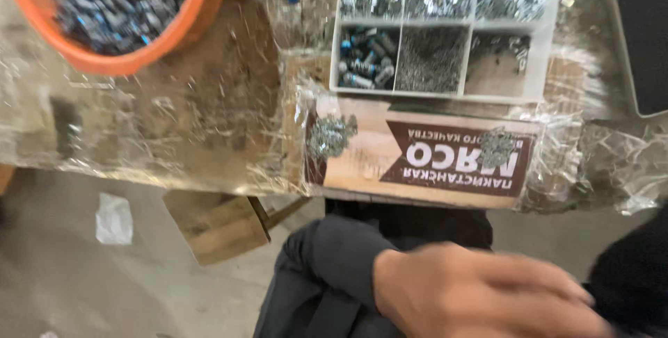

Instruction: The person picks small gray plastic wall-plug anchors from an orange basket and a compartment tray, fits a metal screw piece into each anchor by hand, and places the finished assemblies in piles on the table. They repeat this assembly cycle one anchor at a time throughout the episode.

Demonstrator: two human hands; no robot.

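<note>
A brown-and-tan printed label panel (pixel 424 157) is lying at centre under clear wrap, below a white compartment tray (pixel 445 28) of grey hardware – an orange bucket (pixel 118 14) is sitting at upper left. One blurred hand (pixel 480 296) – which one I cannot tell – is hovering at the bottom edge, fingers extended together, holding nothing, just below two small piles of metal bits (pixel 330 135) on the label.

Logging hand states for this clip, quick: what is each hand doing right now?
Left hand: not in view.
Right hand: blurred, low over the lap, fingers stretched out flat, holding nothing visible, away from the cardboard sheet and compartment tray.
</note>
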